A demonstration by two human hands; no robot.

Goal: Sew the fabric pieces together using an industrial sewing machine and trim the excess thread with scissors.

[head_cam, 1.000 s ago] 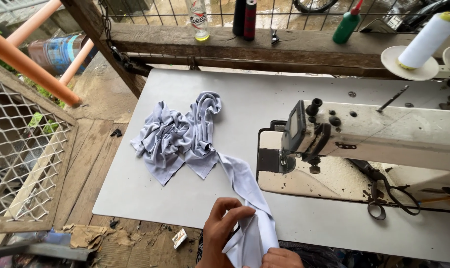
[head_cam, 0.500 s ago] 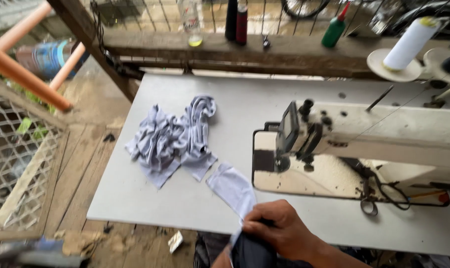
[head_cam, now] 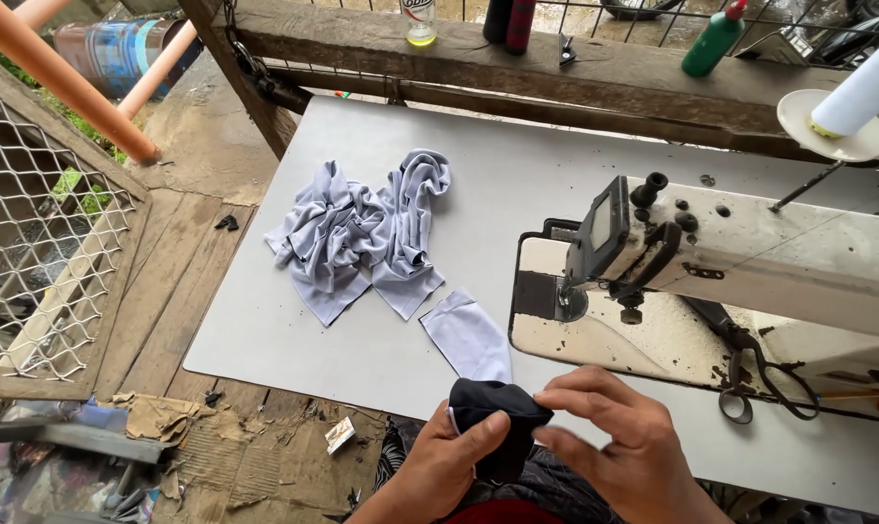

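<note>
While both hands meet at the near edge of the worktop, the left hand has its grip closed around a bunched piece of black fabric, thumb pressed across its front. The right hand pinches the same black fabric at its right edge between thumb and fingertips, its other fingers curled loosely. Just beyond the black fabric, a flat strip of pale grey cloth lies on the worktop, running toward a crumpled heap of the same grey cloth farther left. To the right stands a worn white sewing machine, with scissors lying on its bed. A white thread cone rises at the far right corner.
</note>
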